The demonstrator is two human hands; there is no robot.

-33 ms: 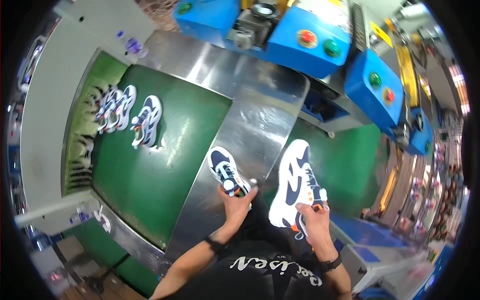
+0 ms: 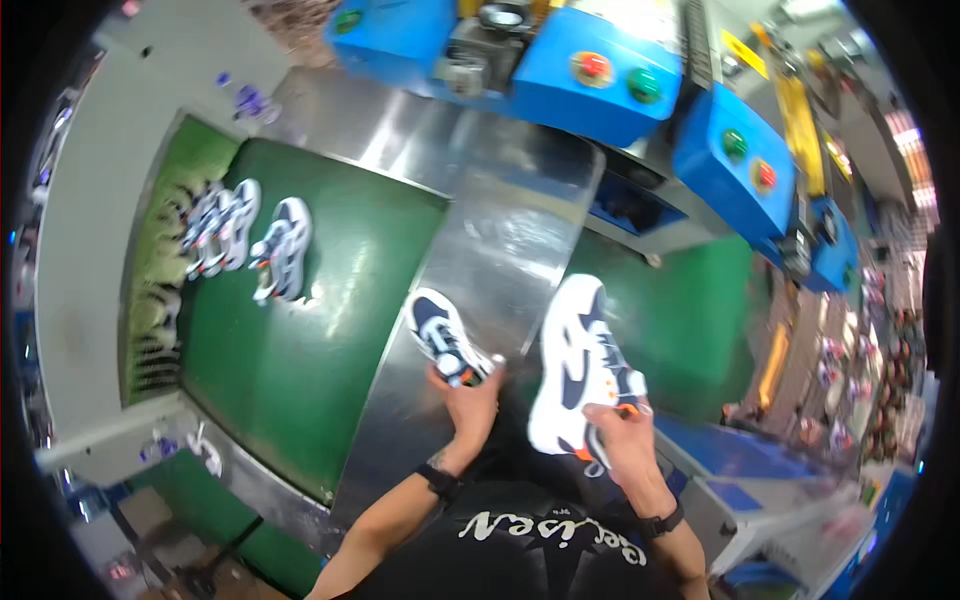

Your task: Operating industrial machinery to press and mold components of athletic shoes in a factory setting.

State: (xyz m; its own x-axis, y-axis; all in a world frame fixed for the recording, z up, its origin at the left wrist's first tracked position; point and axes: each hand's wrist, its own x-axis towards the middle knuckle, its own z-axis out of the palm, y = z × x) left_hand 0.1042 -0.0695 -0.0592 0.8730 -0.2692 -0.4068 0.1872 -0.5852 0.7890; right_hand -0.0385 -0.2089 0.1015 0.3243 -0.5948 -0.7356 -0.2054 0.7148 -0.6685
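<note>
My left hand [image 2: 470,398] is closed around the heel end of a white and navy sneaker [image 2: 437,322], whose toe points away from me over the metal ledge. In my right hand [image 2: 624,440] is a second sneaker [image 2: 570,368], gripped at its heel and collar. This one is turned on its side, so its white side panel with navy patches shows, toe away from me. Orange bits show near both collars. My fingers partly hide the heels of both shoes.
A green conveyor belt [image 2: 340,330] to the left carries several similar sneakers [image 2: 285,248]. The bare metal ledge [image 2: 500,230] runs beside it. Blue machine boxes [image 2: 590,85] with red and green buttons stand at the far side. A plastic bottle [image 2: 255,103] lies at the far left.
The whole view has shifted slightly left. Both hands keep their hold on the sneakers, with little visible movement of their own.
</note>
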